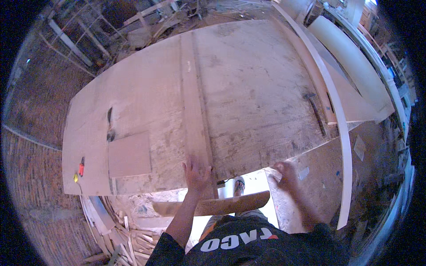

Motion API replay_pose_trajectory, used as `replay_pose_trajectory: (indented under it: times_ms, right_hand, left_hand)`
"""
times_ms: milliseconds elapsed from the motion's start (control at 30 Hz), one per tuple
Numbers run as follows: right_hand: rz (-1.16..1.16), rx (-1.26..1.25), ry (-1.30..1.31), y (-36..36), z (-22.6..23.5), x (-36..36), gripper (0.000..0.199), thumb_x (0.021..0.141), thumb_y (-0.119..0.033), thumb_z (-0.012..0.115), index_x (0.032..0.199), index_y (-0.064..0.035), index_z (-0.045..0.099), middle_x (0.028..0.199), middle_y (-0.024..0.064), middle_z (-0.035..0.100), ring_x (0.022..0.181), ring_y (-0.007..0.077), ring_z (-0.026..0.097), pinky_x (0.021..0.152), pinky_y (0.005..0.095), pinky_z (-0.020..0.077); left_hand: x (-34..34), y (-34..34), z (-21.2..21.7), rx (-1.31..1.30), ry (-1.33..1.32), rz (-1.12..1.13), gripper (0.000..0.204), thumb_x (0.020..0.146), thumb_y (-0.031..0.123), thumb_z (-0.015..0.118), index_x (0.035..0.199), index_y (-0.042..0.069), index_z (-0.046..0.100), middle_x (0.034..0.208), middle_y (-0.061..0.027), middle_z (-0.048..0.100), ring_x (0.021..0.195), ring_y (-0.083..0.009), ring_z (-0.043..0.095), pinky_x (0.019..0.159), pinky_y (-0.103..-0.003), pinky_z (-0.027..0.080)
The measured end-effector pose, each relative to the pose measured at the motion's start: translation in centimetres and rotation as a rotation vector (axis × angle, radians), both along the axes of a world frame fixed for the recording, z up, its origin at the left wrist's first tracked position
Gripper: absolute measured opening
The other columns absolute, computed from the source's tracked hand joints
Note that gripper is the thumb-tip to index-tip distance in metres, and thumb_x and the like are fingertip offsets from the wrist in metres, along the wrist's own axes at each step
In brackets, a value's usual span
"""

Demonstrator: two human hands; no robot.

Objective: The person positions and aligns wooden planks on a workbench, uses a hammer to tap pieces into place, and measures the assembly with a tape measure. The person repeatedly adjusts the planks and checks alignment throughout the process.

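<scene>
Pressing my left hand (196, 174) with spread fingers on the near end of the long wooden strip (195, 111) lying along the big plywood sheet (257, 97), while my right hand (285, 172) curls around its near edge, I judge I am positioning the strip, which needs steady alignment.

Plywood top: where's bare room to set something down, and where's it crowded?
Bare: the wide right sheet between the centre strip and the hammer; also the left sheet above the small square board. Crowded: near edge, where the left hand and right hand rest, the corner by the red tool, and the scrap pile below.
</scene>
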State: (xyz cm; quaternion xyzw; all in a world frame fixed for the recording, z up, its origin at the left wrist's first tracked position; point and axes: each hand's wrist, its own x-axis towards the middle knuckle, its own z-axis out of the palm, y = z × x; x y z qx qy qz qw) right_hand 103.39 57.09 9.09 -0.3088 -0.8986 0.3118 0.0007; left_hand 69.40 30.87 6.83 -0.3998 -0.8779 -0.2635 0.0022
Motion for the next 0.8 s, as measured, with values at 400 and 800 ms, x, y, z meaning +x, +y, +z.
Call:
replay_pose_trajectory:
  times_ms: [400,800]
  right_hand:
    - [0.119,0.342,0.061,-21.1,-0.2,-2.5,0.080,0.088,-0.058,0.069,0.155,-0.0207,0.047,0.162,0.0212,0.032,0.154,0.0466,0.018,0.121,0.0674,0.0125]
    - [0.172,0.079,0.283,-23.7,3.7,-2.7,0.110,0.081,-0.050,0.084,0.163,-0.0087,0.023,0.162,0.0293,0.029,0.151,0.0472,0.028,0.123,0.0546,0.0284]
  left_hand:
    - [2.8,-27.1,-2.1,0.597,-0.092,1.021,0.049,0.092,0.037,0.077,0.119,-0.001,0.061,0.110,-0.0166,0.061,0.106,-0.0313,0.058,0.089,-0.046,0.047]
    - [8.7,-23.6,8.0,1.023,-1.034,0.240,0.050,0.104,0.044,0.054,0.117,-0.002,0.069,0.115,-0.0123,0.071,0.099,-0.0240,0.070,0.092,-0.044,0.056]
